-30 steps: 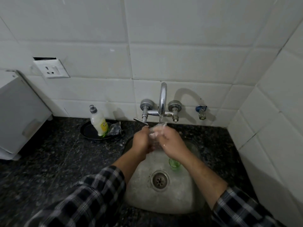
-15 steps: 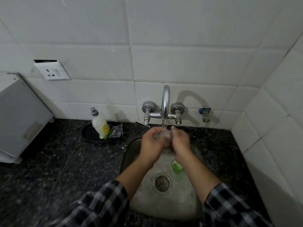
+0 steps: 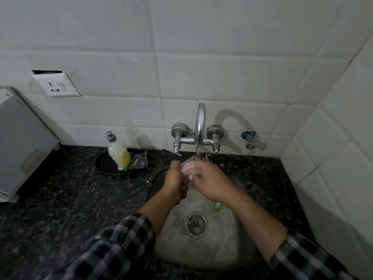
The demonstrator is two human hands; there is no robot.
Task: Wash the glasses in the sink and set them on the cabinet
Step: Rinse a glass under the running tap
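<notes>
Mid-rinse, the left hand (image 3: 174,184) and right hand (image 3: 210,182) both curl their fingers round the clear glass (image 3: 188,168) under the tap (image 3: 199,128), above the sink (image 3: 201,251); next, I judge, a firm carry to the cabinet

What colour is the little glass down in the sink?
The little glass is green, seen in the head view.

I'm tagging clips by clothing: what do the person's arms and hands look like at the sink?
The left sleeve and right sleeve are dark checked cloth with pale lines, pushed up so the forearms are bare. The left hand and right hand are bare too: no gloves, and no watch or bracelet shows on either wrist.
</notes>
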